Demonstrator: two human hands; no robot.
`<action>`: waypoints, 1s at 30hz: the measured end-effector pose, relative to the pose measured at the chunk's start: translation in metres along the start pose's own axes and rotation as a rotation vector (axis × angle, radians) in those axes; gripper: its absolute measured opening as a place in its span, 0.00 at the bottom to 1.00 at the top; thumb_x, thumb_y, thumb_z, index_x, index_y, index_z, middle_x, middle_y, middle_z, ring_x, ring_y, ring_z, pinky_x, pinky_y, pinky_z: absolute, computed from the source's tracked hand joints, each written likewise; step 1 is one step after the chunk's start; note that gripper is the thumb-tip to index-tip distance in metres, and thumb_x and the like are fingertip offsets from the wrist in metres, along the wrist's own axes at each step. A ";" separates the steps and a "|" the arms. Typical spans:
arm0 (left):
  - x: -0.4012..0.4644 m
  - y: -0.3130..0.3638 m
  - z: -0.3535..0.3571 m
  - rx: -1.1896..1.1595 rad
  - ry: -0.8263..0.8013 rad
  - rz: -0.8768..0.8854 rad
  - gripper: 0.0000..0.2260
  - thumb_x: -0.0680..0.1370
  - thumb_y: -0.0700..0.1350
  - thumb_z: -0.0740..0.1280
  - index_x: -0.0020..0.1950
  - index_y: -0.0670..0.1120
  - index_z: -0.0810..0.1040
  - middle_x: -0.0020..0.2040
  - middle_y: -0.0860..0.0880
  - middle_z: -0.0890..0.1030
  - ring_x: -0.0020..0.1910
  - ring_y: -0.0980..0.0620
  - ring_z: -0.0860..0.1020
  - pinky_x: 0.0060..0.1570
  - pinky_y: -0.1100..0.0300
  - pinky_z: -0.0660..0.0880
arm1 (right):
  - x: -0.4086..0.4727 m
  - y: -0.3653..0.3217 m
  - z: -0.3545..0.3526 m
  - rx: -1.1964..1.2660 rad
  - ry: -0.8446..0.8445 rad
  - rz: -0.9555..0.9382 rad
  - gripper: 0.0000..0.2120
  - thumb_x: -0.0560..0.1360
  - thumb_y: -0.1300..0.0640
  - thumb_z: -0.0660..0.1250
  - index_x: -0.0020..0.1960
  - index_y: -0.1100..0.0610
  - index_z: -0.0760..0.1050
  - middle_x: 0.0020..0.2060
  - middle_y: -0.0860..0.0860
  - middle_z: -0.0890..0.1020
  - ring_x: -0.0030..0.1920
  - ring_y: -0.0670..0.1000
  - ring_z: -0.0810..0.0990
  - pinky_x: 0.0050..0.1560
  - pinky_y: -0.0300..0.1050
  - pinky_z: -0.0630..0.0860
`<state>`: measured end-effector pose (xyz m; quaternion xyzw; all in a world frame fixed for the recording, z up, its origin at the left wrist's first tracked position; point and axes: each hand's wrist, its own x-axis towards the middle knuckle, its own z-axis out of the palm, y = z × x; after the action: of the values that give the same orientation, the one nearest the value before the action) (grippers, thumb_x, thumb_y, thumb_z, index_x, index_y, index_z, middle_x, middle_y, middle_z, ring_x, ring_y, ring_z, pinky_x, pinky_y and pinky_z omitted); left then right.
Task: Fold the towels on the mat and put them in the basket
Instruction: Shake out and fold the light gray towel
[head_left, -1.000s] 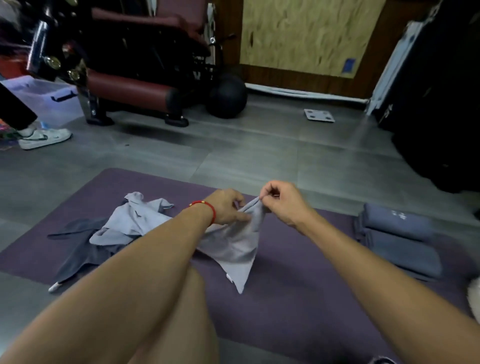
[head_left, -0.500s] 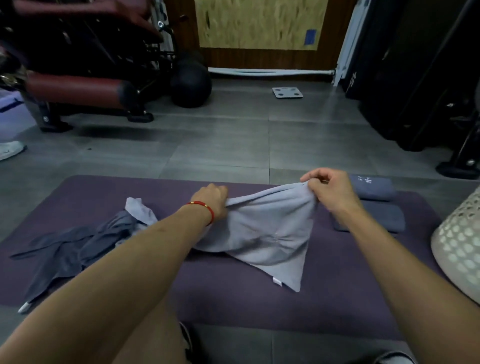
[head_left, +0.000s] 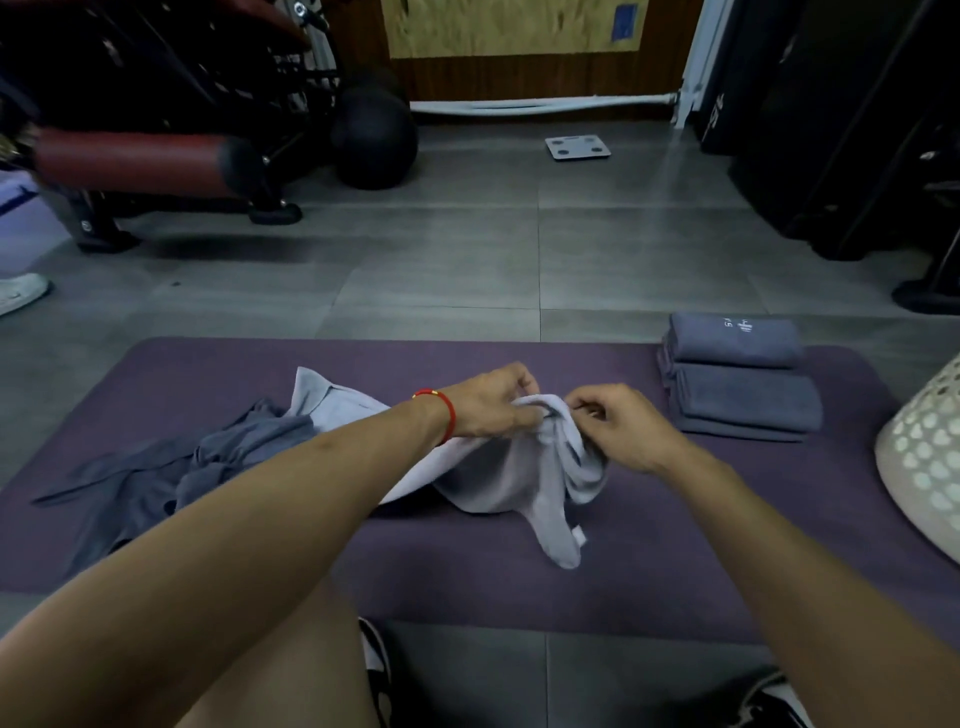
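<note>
Step in hand: finding corners. Left hand (head_left: 491, 408) and right hand (head_left: 615, 431) each pinch the light grey towel (head_left: 511, 480), grips close together. Next, judged: spread grips apart, lay it flat on the mat (head_left: 467, 577).

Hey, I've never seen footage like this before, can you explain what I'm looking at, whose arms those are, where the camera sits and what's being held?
There is no machine here. A camera worn on a person's head looks forward and down, so the arms are that person's own. The left hand and right hand both pinch a light grey towel above a purple mat. More crumpled towels lie at the left, folded towels are stacked at the right, and a white basket stands at the right edge.
</note>
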<state>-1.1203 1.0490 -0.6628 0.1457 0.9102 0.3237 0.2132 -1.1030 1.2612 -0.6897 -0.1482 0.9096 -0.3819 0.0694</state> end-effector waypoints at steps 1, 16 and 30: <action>0.001 -0.002 0.001 0.051 -0.010 0.003 0.14 0.75 0.51 0.70 0.57 0.52 0.71 0.48 0.53 0.79 0.45 0.52 0.78 0.42 0.59 0.73 | 0.002 0.001 -0.004 0.014 0.004 -0.009 0.08 0.79 0.58 0.66 0.47 0.50 0.83 0.38 0.44 0.85 0.39 0.41 0.79 0.43 0.42 0.75; 0.000 -0.047 -0.030 0.276 0.412 -0.292 0.06 0.71 0.39 0.66 0.46 0.47 0.78 0.49 0.42 0.81 0.51 0.39 0.80 0.47 0.56 0.75 | -0.001 0.027 -0.053 -0.097 0.271 0.294 0.15 0.73 0.46 0.55 0.42 0.54 0.75 0.40 0.50 0.81 0.45 0.55 0.78 0.49 0.52 0.75; -0.012 -0.029 0.044 0.225 0.321 0.127 0.07 0.74 0.41 0.67 0.51 0.45 0.73 0.48 0.46 0.80 0.46 0.44 0.77 0.47 0.53 0.73 | -0.009 0.005 0.018 -0.087 -0.023 0.027 0.06 0.80 0.54 0.60 0.51 0.47 0.75 0.41 0.44 0.82 0.44 0.48 0.79 0.42 0.45 0.71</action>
<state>-1.0923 1.0459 -0.7092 0.1725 0.9519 0.2517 0.0270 -1.0910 1.2554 -0.7055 -0.1431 0.9265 -0.3391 0.0786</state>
